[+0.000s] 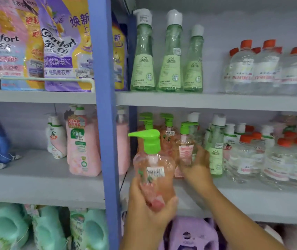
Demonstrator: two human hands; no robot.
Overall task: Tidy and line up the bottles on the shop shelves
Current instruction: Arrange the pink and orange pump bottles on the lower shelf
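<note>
Green-pump bottle (154, 170) in left hand (147, 210), blue upright (106, 123) beside

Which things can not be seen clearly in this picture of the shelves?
All in the head view:
- Small print on the pump bottle in the left hand: blurred.
- Right hand: its fingers wrap the second pump bottle, covering its lower part.
- Orange-capped clear bottles: cut off by the right edge.
</note>
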